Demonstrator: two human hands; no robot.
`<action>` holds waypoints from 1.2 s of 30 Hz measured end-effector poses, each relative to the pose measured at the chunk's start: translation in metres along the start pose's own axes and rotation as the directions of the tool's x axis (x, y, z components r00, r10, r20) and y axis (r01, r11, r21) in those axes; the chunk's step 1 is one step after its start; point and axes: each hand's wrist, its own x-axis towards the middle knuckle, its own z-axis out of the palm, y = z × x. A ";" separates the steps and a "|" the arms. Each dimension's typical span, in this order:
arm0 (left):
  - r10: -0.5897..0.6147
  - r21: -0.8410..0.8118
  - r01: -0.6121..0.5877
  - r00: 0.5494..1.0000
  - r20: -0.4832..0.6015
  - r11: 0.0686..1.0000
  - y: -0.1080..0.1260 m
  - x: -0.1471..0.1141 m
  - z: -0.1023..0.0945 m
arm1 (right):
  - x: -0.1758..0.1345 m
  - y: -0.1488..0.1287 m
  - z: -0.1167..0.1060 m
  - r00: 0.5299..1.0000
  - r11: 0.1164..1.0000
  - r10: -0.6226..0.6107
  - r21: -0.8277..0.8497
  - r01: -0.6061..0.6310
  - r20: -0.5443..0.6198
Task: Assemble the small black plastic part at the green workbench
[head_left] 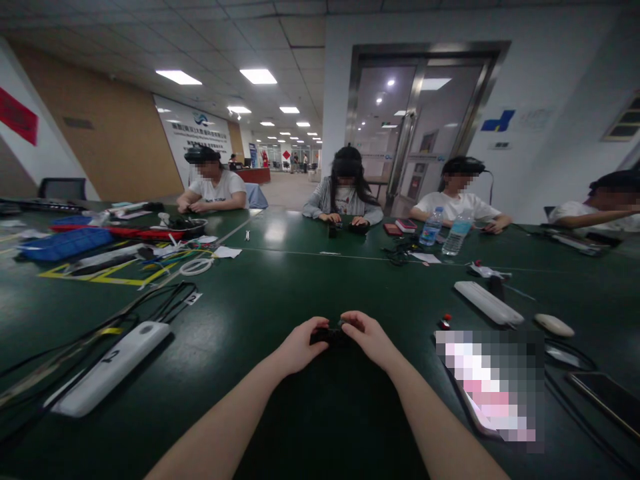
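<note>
Over the dark green table (pixel 240 347), both my hands meet at the near middle. My left hand (pixel 303 343) has its fingers and thumb closed on the left end of a small black object (pixel 332 337). Closed on the opposite end is my right hand (pixel 367 335), thumb and forefinger bent around it. The object is low and elongated, but too dark against the table to tell its kind. My fingers cover both of its ends.
A white power strip (pixel 117 367) marked 2 lies left with black cables. To the right are a phone (pixel 483 407), a white strip (pixel 487 303) and a computer mouse (pixel 554 325). Bottles (pixel 457 233) and a blue basket (pixel 67 244) stand farther back. Several people sit opposite.
</note>
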 end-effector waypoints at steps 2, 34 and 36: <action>-0.009 0.006 0.009 1.000 0.001 1.000 0.000 0.000 0.000 | 0.002 0.005 -0.004 0.996 0.981 0.077 0.182 -0.066 -0.053; -0.013 0.026 0.013 1.000 0.017 1.000 0.010 -0.006 -0.004 | 0.016 0.029 -0.019 0.944 0.637 0.290 0.768 -0.067 -0.158; -0.011 0.044 0.010 1.000 0.011 0.999 0.011 -0.007 -0.005 | 0.016 0.030 -0.019 0.941 0.646 0.295 0.760 -0.068 -0.166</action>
